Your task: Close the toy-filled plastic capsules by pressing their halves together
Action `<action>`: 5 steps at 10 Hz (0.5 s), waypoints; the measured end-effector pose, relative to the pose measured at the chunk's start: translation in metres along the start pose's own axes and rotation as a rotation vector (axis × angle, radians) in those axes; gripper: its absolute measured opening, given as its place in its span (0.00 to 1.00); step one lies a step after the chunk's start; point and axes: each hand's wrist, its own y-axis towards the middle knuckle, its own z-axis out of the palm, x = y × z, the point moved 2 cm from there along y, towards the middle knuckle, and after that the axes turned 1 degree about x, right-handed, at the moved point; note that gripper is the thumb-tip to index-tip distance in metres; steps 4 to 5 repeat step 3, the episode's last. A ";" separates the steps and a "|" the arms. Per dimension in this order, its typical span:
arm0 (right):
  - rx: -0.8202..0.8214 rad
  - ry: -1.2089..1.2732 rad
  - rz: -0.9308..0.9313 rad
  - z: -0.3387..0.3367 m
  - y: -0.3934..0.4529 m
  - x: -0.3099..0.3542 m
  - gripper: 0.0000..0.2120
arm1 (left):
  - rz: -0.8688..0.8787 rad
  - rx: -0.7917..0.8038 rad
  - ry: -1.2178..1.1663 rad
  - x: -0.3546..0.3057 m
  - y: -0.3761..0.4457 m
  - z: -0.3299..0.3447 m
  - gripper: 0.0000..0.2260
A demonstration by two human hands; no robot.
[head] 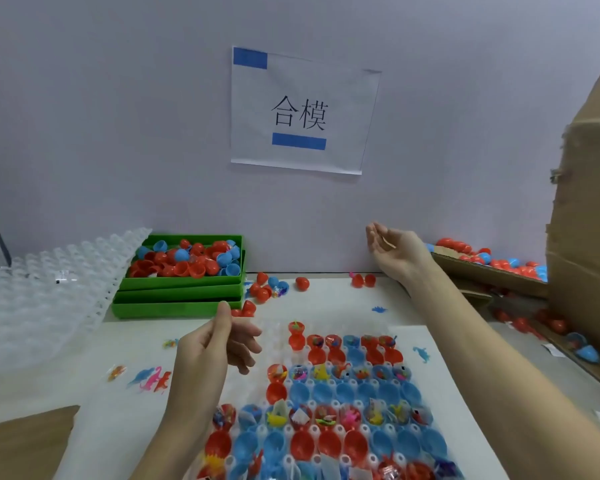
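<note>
Red and blue open capsules (329,403) sit in rows in a clear plastic tray (274,341) at the near centre of the white table (371,299). Small toys lie in many of the halves; the nearest rows are blurred. Tray cells at the far left corner hold nothing.

Left hand (215,351) hovers above the tray's far left corner, thumb up, fingers loosely curled; nothing held that I can see. Loose toy dinosaurs (151,379) lie on the table to its left.

Right hand (392,251) is raised well beyond the tray, near the wall, above the edge of a cardboard box (492,271) at right. Fingers relaxed, slightly bent, holding nothing.

Further back: closed red capsules (302,283) are scattered on the table by the wall. Stacked green bins (184,289) at far left, the top one full of red and blue halves. Stacked clear trays (42,289) beside them. More capsules fill the cardboard box. Paper sign (302,112) taped on the wall.
</note>
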 end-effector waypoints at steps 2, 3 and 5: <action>0.063 -0.658 -0.074 -0.036 -0.091 -0.037 0.16 | 0.001 -0.010 0.028 0.005 0.000 -0.004 0.25; 0.116 -0.833 -0.190 -0.055 -0.133 -0.043 0.18 | -0.003 -0.041 0.023 0.009 0.000 -0.005 0.25; 0.116 -0.833 -0.190 -0.055 -0.133 -0.043 0.18 | -0.003 -0.041 0.023 0.009 0.000 -0.005 0.25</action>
